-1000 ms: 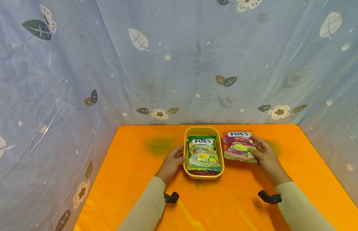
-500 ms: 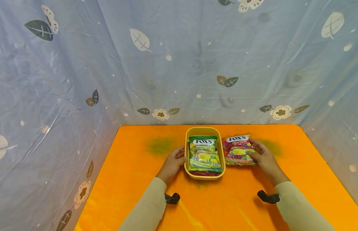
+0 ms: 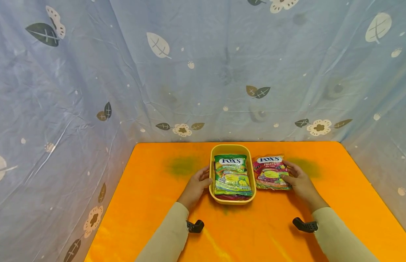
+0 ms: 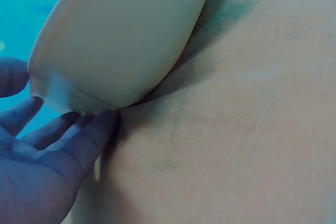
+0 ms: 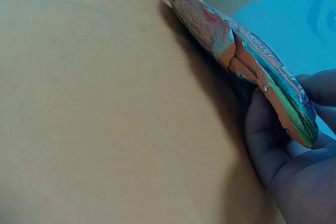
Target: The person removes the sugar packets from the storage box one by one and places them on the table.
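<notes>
A yellow plastic tub (image 3: 232,149) stands mid-table with a green Fox's Spring Tea candy bag (image 3: 231,174) lying on top inside. Red packaging shows beneath that bag. My left hand (image 3: 194,187) rests against the tub's left side; in the left wrist view its extended fingers (image 4: 89,140) touch the outer wall and lower edge. To the right of the tub, my right hand (image 3: 301,185) pinches a magenta Fox's Fruits candy bag (image 3: 270,173) by its right edge. The right wrist view shows this bag (image 5: 236,59) tilted, its held edge above the table, thumb on top and fingers beneath.
An orange cloth covers the table (image 3: 150,211). Blue patterned curtains (image 3: 203,80) enclose its back and sides. A black strap mount (image 3: 195,226) sits at the left wrist, and a matching mount (image 3: 305,224) at the right.
The Fruits bag has come slightly toward me, lower in the head view, and its right side has dipped a little. The right hand moved slightly with it. Left hand and tub stay in place.
</notes>
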The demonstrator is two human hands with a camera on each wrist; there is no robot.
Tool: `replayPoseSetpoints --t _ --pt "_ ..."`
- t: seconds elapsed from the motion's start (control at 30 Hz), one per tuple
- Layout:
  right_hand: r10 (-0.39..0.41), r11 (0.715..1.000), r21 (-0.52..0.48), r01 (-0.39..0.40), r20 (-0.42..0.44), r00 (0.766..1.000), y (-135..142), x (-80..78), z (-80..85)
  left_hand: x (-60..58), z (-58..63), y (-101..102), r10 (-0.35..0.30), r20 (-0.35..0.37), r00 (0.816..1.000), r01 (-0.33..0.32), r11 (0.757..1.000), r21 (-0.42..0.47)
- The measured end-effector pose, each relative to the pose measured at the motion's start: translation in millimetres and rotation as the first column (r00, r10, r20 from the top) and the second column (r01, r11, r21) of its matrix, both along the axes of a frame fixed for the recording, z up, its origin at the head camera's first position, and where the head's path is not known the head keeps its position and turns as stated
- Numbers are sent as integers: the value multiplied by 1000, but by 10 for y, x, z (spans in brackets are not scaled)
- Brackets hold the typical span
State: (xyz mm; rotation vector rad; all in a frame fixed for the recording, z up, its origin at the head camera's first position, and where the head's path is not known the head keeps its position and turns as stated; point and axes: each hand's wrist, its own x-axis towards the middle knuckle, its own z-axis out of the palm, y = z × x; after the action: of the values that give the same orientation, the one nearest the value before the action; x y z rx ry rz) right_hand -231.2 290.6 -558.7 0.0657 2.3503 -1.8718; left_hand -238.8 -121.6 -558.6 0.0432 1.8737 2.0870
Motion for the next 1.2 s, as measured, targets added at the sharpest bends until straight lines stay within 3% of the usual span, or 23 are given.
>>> replayPoseSetpoints --t 0.17,0.4,0.87,1.2 --pt "5 999 -41 -4 33 999 21 4 -4 4 -3 6 1 1 1000 -1 1000 8" --pt "13 1000 -4 -13 68 998 42 10 26 8 3 13 0 -2 1000 0 1000 20" --pt "-20 979 201 22 -13 1000 -3 42 142 2 -21 -1 0 -8 1000 0 1000 3" --pt "-46 995 92 43 27 999 161 92 141 0 -8 10 10 11 1000 -10 1000 12"
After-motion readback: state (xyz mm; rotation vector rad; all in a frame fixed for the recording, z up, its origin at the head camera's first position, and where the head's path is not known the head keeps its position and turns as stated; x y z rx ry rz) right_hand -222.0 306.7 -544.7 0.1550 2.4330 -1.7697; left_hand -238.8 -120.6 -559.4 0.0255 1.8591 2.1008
